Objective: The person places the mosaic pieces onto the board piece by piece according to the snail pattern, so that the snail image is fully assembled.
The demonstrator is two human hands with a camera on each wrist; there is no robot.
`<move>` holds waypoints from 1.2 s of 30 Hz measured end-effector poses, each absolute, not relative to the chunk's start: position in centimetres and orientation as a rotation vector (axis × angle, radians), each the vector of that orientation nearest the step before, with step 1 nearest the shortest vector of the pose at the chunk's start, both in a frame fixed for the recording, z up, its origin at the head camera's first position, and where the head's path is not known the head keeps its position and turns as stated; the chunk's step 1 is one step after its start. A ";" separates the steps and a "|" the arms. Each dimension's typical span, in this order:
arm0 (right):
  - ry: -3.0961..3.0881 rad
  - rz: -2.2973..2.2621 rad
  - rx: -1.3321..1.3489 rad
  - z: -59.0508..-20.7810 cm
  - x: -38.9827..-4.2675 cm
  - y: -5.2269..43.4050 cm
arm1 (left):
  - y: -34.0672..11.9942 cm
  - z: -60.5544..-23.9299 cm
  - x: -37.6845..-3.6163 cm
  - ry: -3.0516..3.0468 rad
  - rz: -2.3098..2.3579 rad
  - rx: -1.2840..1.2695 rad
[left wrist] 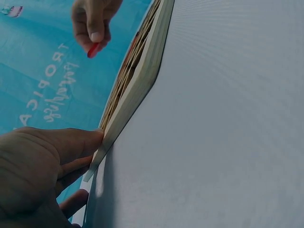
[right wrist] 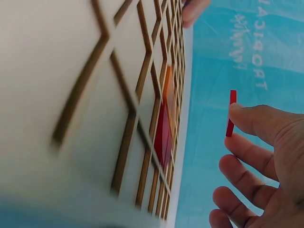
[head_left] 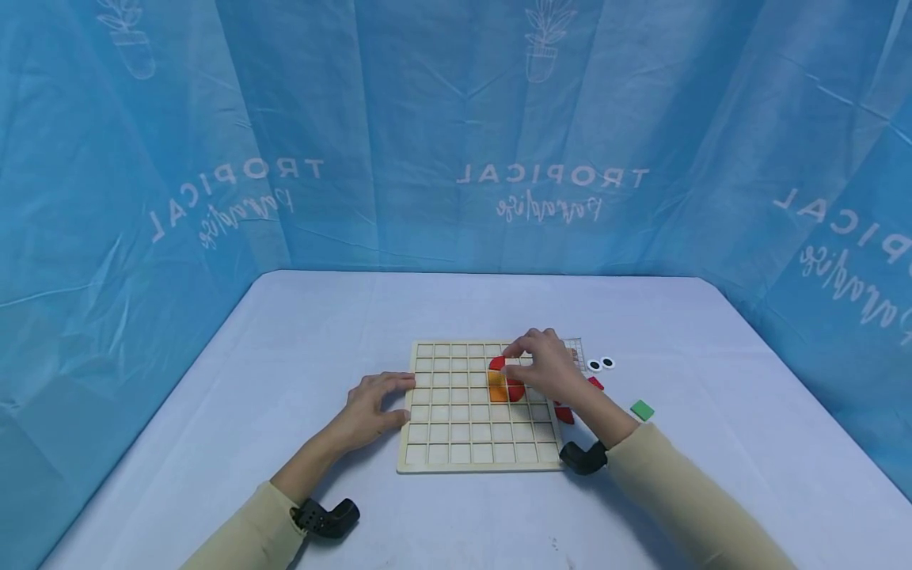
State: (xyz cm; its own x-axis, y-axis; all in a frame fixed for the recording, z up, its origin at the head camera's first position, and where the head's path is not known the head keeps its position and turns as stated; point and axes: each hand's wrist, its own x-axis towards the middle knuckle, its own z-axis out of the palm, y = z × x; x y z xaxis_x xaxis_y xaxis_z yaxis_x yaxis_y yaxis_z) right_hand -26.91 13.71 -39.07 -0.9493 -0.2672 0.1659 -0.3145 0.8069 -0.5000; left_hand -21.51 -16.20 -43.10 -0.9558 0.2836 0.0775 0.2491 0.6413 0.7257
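My right hand (head_left: 545,366) is over the upper right part of a pale wooden grid board (head_left: 459,434), pinching a thin red tile (right wrist: 232,114) between thumb and index finger. Held on edge, this tile is above the board in the right wrist view, the other fingers loosely bent. Orange tiles (head_left: 496,388) sit in the grid just below that hand, with red tiles (head_left: 516,391) beside them. At the board's left edge rests my left hand (head_left: 370,408), fingers nearly straight; its thumb (left wrist: 85,142) touches the side of the frame in the left wrist view.
Right of the board lie a printed grid card (head_left: 574,350), partly hidden by the right hand, two round eye pieces (head_left: 594,365), loose red pieces (head_left: 565,415) and a green tile (head_left: 643,409). White cloth (head_left: 342,317) covers the table, with blue curtains (head_left: 427,119) around it.
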 end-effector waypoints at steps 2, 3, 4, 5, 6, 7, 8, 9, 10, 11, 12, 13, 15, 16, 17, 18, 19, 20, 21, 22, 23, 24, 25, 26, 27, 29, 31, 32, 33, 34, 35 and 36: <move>-2.906 0.828 0.495 -39.2 -27.1 13.0 | -16.2 -43.1 -21.5 2.811 1.229 0.458; -2.911 0.838 0.503 -39.3 -27.2 12.6 | -16.2 -43.1 -21.5 2.810 1.230 0.455; -2.916 0.836 0.513 -39.4 -27.3 12.3 | -16.2 -43.1 -21.5 2.814 1.225 0.456; -2.923 0.833 0.513 -39.5 -27.4 12.0 | -16.2 -43.1 -21.5 2.815 1.225 0.455; -2.928 0.832 0.518 -39.5 -27.4 11.7 | -16.2 -43.1 -21.5 2.816 1.224 0.456; -2.934 0.838 0.521 -39.6 -27.4 11.5 | -16.1 -43.1 -21.5 2.817 1.223 0.455; -2.942 0.844 0.523 -39.7 -27.5 11.4 | -16.1 -43.1 -21.5 2.819 1.222 0.457; -2.950 0.853 0.521 -39.8 -27.5 11.2 | -16.1 -43.1 -21.5 2.818 1.224 0.456; -2.955 0.856 0.520 -40.0 -27.6 11.1 | -16.1 -43.1 -21.5 2.822 1.218 0.460; -2.962 0.859 0.520 -40.1 -27.7 11.0 | -16.1 -43.1 -21.5 2.822 1.220 0.459; -2.968 0.867 0.525 -40.2 -27.8 11.0 | -16.1 -43.1 -21.4 2.823 1.219 0.457; -2.973 0.870 0.527 -40.4 -27.9 11.0 | -16.1 -43.0 -21.5 2.823 1.221 0.455; -2.984 0.868 0.523 -40.6 -28.1 11.0 | -16.1 -43.0 -21.5 2.825 1.218 0.458; -2.986 0.857 0.525 -40.7 -28.2 11.0 | -16.1 -43.0 -21.5 2.829 1.211 0.460; -2.988 0.844 0.531 -40.8 -28.3 11.0 | -16.0 -43.0 -21.5 2.828 1.213 0.455; -2.988 0.834 0.538 -40.9 -28.3 11.0 | -16.0 -43.0 -21.5 2.831 1.208 0.455; -2.987 0.815 0.547 -41.0 -28.3 11.0 | -16.0 -43.0 -21.5 2.832 1.204 0.454; -2.983 0.798 0.559 -41.1 -28.4 11.1 | -16.0 -42.9 -21.6 2.833 1.197 0.454; -2.976 0.779 0.578 -41.1 -28.4 11.1 | -16.0 -43.0 -21.6 2.834 1.195 0.450; -2.971 0.761 0.596 -41.2 -28.4 11.1 | -16.0 -43.0 -21.6 2.834 1.193 0.446; -2.965 0.745 0.615 -41.2 -28.4 11.1 | -16.0 -43.0 -21.6 2.833 1.193 0.441; -2.957 0.733 0.632 -41.3 -28.4 11.1 | -16.0 -43.0 -21.6 2.832 1.193 0.440; -2.951 0.723 0.646 -41.3 -28.4 11.1 | -16.0 -43.0 -21.6 2.830 1.194 0.440; -2.945 0.714 0.659 -41.3 -28.3 11.1 | -16.0 -43.1 -21.6 2.829 1.196 0.440; -2.943 0.706 0.669 -41.3 -28.3 11.1 | -16.0 -43.1 -21.6 2.828 1.199 0.440; -2.941 0.686 0.681 -41.3 -28.3 11.2 | -16.1 -43.1 -21.6 2.829 1.202 0.448; -2.938 0.674 0.688 -41.3 -28.2 11.2 | -16.1 -43.2 -21.6 2.833 1.202 0.460; -2.936 0.669 0.692 -41.3 -28.2 11.2 | -16.1 -43.2 -21.6 2.834 1.203 0.463; -2.933 0.665 0.694 -41.3 -28.1 11.2 | -16.1 -43.2 -21.6 2.835 1.203 0.465; -2.931 0.660 0.697 -41.3 -28.1 11.2 | -16.1 -43.2 -21.6 2.837 1.202 0.467; -2.929 0.659 0.699 -41.3 -28.1 11.2 | -16.1 -43.2 -21.6 2.836 1.205 0.466; -2.928 0.654 0.699 -41.3 -28.1 11.2 | -16.1 -43.2 -21.6 2.835 1.204 0.465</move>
State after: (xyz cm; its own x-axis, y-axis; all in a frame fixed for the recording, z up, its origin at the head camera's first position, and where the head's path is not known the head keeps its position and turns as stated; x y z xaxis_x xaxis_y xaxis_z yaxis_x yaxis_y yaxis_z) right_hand -28.05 11.21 -41.32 -0.8952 -0.4181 0.1544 -0.4440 0.8069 -0.3896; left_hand -21.62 -16.07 -43.21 -0.9550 0.2821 0.0912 0.2615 0.6566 0.7074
